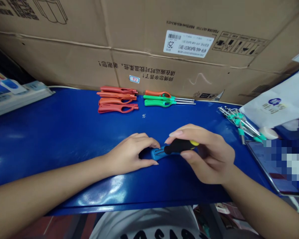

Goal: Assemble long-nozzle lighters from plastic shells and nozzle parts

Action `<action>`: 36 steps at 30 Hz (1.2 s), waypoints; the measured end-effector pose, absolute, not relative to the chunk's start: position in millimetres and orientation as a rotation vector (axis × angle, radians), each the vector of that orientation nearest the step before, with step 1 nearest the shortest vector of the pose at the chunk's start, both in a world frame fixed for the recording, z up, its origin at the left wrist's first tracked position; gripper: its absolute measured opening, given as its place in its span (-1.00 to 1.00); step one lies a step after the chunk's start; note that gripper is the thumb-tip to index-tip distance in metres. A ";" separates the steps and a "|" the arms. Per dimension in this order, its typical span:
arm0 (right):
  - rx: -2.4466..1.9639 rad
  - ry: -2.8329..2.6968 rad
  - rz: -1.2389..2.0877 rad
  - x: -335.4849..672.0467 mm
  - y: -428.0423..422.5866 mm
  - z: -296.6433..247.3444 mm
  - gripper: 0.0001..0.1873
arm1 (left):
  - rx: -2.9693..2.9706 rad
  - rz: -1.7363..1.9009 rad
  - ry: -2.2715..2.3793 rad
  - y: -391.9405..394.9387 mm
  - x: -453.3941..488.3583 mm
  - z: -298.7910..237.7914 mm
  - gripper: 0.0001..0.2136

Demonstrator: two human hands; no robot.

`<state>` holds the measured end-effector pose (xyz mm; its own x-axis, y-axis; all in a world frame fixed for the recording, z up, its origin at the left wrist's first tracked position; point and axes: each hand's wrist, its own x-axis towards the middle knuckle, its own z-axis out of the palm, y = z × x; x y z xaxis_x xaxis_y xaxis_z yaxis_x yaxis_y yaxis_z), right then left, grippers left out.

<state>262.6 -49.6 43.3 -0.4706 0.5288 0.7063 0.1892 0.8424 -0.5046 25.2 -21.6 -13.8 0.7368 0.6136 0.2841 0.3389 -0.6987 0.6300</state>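
My left hand (134,153) rests on the blue table (64,132), fingers curled and pinched on one end of a small blue plastic piece (157,153). My right hand (204,156) grips a screwdriver with a black and yellow handle (180,145), its tip at the blue piece. Both hands meet at the middle of the table near its front edge.
Several orange plastic handles (117,99) lie stacked at the back, next to green and orange screwdrivers (164,99). A heap of metal shafts with green ends (241,124) lies at the right, by a white bag (279,103) and a phone (271,166). A cardboard box (149,43) stands behind; a power strip (15,94) lies at left.
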 end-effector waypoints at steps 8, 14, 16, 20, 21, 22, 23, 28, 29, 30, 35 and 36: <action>-0.538 -2.128 0.545 260.7 -49.8 43.0 -0.44 | 2.383 0.648 0.732 -21.9 24.7 -14.1 -0.71; -0.570 -2.104 0.181 259.9 -46.2 43.6 -0.56 | 2.388 0.632 0.737 -21.7 25.2 -12.4 -0.72; -0.603 -2.102 0.191 260.6 -46.8 42.2 -0.56 | 2.390 0.632 0.736 -21.5 25.0 -12.4 -0.71; -0.605 -2.063 0.478 260.4 -45.7 37.8 -0.53 | 2.413 0.673 0.713 -21.9 24.8 -12.5 -0.72; -0.584 -2.051 0.439 260.3 -43.7 36.8 -0.55 | 2.415 0.675 0.712 -22.3 25.0 -12.2 -0.72; -0.561 -2.039 0.344 260.4 -41.3 36.1 -0.57 | 2.416 0.671 0.718 -22.9 25.1 -12.0 -0.74; -0.539 -2.025 0.219 260.9 -38.6 35.5 -0.60 | 2.413 0.665 0.727 -23.5 25.3 -11.7 -0.74; -0.562 -2.079 0.145 264.2 -34.4 35.2 -0.60 | 2.388 0.660 0.761 -26.3 26.1 -12.4 -0.75; -0.592 -2.088 0.267 264.0 -35.6 35.3 -0.58 | 2.383 0.666 0.760 -26.5 26.3 -13.0 -0.75; -0.606 -2.085 0.386 263.4 -37.0 35.5 -0.56 | 2.379 0.675 0.759 -26.7 26.5 -13.5 -0.75; -0.486 -2.038 0.267 258.3 -40.2 38.4 -0.68 | 2.374 0.683 0.753 -27.0 27.9 -13.7 -0.77; -0.493 -2.050 0.169 258.1 -40.7 39.4 -0.67 | 2.371 0.677 0.747 -27.0 28.0 -13.4 -0.78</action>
<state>258.1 -40.7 39.4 -0.4355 0.4116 0.8006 0.2745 0.9077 -0.3173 28.0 -27.0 -13.4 0.7175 0.6330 0.2907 0.3516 -0.6893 0.6334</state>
